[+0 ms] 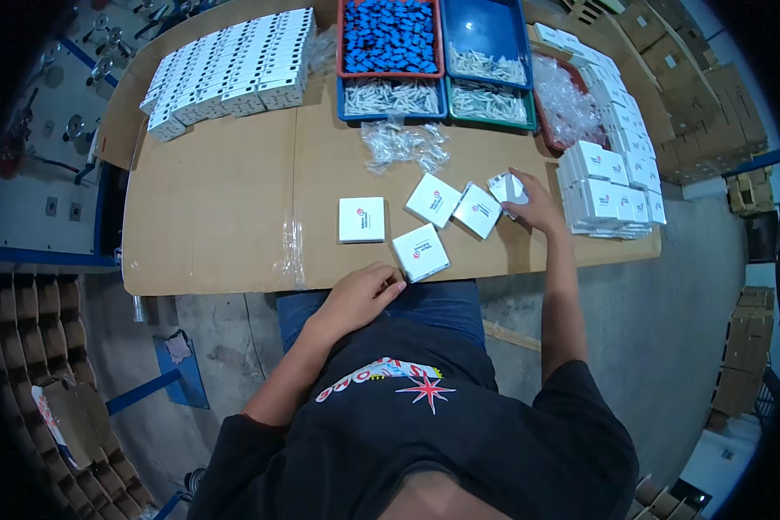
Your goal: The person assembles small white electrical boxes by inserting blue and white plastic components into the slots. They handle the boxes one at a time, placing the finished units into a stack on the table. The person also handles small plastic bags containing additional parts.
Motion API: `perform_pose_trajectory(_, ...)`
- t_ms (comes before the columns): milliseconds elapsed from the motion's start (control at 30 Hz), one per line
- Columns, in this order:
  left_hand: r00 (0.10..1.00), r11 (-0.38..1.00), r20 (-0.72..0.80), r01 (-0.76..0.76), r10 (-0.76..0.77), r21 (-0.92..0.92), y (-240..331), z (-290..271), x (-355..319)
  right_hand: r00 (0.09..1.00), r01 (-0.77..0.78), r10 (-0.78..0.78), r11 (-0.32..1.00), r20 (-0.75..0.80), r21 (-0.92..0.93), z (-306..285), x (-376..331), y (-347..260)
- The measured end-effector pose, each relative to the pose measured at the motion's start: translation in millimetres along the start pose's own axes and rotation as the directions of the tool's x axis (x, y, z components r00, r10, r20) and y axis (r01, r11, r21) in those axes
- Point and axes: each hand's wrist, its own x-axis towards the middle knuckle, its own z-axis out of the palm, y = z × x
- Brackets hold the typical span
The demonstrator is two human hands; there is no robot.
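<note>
At the right of the group of loose boxes, my right hand [536,206] is closed on a small white box [497,187], its fingers over the top and side. My left hand [362,296] rests at the table's front edge with fingers loosely curled together, and nothing shows in it. Just beyond those fingers lies a flat white box [421,253] with a small printed mark. Three more of the same kind lie apart or nearly touching: one white box [361,220] to the left, a tilted white box [432,200] and another white box [477,211] beside my right hand.
A cardboard-covered table [208,199] carries stacked white boxes [234,69] at far left and more stacked boxes [615,191] at right. Trays at the back hold blue pieces [390,36] and white plugs [392,97]. Clear plastic bags [403,146] lie before them.
</note>
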Motion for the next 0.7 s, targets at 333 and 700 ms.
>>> perform_pose_trajectory(333, 0.998, 1.000, -0.067, 0.000, -0.001, -0.023, 22.4, -6.9, -4.1, 0.972, -0.059, 0.124, 0.950, -0.198, 0.306, 1.6, 8.4, 26.0)
perform_pose_trajectory(700, 0.995, 0.938, -0.098, -0.017, -0.019, -0.347, 24.4, -7.1, 2.5, 0.952, 0.116, 0.174, 0.555, -0.251, 0.824, -7.8, -6.9, -27.5)
